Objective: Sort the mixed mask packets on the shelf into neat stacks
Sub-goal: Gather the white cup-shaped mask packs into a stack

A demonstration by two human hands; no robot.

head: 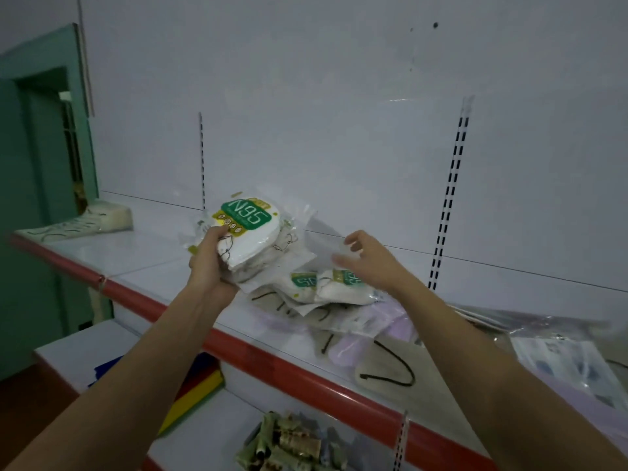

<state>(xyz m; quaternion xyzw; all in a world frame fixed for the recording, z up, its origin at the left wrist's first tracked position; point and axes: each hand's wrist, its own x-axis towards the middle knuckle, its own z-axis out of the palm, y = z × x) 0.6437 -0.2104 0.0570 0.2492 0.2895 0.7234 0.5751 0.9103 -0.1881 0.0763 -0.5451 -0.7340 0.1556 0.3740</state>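
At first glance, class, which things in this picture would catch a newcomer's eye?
First, the bundle of N95 mask packets with a bold green label, gripped by the left hand above the shelf. Next, the right hand hovering with relaxed fingers over the jumbled pile of packets below it. The shelf's red front edge also stands out.

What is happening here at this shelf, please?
A person is sorting mask packets on a white shelf with a red edge. The left hand grips a bundle of N95 packets, held up above the shelf. The right hand hovers with loose fingers over a mixed pile of packets still lying unsorted. One stack already lies at the far left of the shelf.
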